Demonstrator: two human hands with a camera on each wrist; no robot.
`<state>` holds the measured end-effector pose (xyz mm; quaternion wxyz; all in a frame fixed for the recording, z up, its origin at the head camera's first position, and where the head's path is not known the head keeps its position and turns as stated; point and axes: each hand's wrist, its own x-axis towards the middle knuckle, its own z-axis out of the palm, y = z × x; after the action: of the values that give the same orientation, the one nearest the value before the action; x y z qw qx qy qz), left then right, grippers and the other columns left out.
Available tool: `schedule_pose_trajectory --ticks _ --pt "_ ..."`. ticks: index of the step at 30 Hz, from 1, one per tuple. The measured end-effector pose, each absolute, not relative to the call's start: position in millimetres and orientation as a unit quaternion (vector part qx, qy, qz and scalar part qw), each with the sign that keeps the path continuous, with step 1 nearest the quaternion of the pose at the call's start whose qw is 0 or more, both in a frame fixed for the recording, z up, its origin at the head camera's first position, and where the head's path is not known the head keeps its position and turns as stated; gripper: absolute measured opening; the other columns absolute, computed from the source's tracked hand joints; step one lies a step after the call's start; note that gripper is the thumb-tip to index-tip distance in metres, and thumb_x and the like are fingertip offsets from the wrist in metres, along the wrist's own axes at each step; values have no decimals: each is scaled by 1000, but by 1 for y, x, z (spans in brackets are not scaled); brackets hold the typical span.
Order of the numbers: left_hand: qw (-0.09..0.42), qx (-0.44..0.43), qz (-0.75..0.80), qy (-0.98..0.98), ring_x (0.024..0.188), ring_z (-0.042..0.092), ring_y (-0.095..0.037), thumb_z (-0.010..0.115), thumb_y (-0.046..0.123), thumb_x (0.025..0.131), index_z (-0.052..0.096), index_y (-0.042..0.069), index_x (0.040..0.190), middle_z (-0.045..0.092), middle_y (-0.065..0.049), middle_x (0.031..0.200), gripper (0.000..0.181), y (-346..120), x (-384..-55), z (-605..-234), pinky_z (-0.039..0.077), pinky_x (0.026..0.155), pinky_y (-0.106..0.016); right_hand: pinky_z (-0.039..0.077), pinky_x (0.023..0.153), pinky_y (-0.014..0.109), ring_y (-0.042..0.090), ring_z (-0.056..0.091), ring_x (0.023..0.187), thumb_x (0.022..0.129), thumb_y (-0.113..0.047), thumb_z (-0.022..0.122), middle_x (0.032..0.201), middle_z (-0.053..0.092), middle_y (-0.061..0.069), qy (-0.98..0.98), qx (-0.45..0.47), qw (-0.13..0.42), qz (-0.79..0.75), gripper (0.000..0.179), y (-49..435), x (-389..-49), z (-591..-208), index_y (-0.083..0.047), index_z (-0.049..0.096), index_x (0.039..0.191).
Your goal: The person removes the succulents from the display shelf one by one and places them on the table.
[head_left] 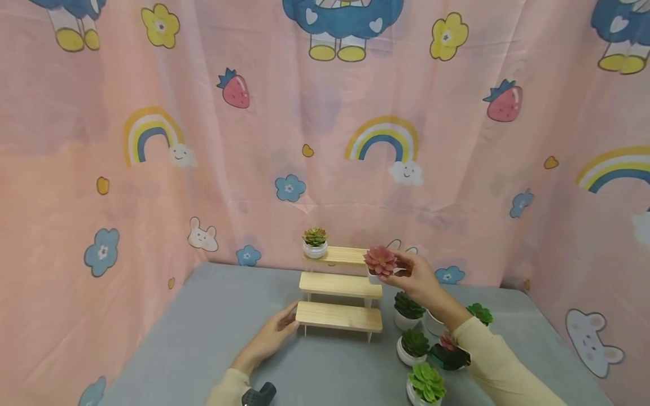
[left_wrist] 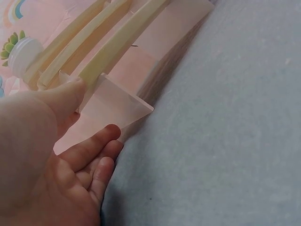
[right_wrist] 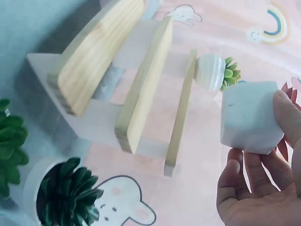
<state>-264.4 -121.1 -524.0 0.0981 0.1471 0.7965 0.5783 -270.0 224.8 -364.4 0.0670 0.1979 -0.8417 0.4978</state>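
My right hand grips a potted artificial succulent with pinkish-red leaves, raised at the right end of the stand's upper shelves. Its white, squarish pot sits between thumb and fingers in the right wrist view. The three-step wooden display stand has clear side panels. At the left end of its lowest step is my left hand, thumb at the board's end and the other fingers loosely extended beside the clear panel. A green, red-tipped succulent in a round white pot occupies the top step's left end.
Right of the stand, several potted succulents cluster on the grey tabletop, among them a dark green one and a bright green one. My right forearm partly covers them. A pink patterned curtain hangs behind the table.
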Motion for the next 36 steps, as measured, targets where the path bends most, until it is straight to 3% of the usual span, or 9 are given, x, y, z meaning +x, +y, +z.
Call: schedule_pose_trajectory --ticks 6,10,15,18,23,30,36 --pt "92 153 577 797 141 45 -47 55 40 104 31 8 159 53 -26 147 68 -123 -267 -525 33 117 -65 59 78 21 7 65 96 92 -11 75 127 63 22 -831 210 57 512 55 234 -261 -369 -3 56 143" --pt "94 153 576 797 141 46 -45 56 42 103 32 10 159 54 -25 147 69 -123 -267 -527 33 117 -64 60 80 22 3 66 98 94 -14 72 127 65 21 -828 208 62 517 54 244 -251 -371 -1 53 144" --pt "94 157 576 797 141 47 -44 55 40 103 32 11 159 54 -24 147 67 -122 -267 -528 34 117 -63 59 83 19 0 67 102 97 -11 68 121 67 -7 -819 224 75 522 52 255 -242 -373 5 51 144" --pt "93 154 574 799 139 48 -45 56 39 104 33 11 159 55 -24 146 66 -122 -266 -529 36 115 -65 59 79 19 -2 68 100 97 -8 67 117 67 -17 -814 223 70 531 54 261 -238 -374 7 48 145" --pt "94 151 575 798 140 47 -46 56 40 103 33 12 159 54 -25 147 66 -121 -264 -527 35 115 -66 57 67 19 -1 68 91 98 -10 65 116 67 -20 -817 207 49 536 58 271 -231 -374 10 42 148" --pt "96 158 576 797 140 47 -46 54 40 104 31 10 159 54 -25 146 67 -122 -265 -526 34 116 -66 60 78 20 -2 68 100 98 -3 64 114 66 -27 -808 220 49 544 56 280 -224 -379 16 41 145" --pt "99 160 576 795 141 45 -47 55 43 103 31 9 159 52 -26 148 70 -122 -268 -526 35 115 -65 60 76 20 -2 69 100 97 1 63 113 68 -26 -803 227 50 549 55 288 -217 -384 21 40 142"
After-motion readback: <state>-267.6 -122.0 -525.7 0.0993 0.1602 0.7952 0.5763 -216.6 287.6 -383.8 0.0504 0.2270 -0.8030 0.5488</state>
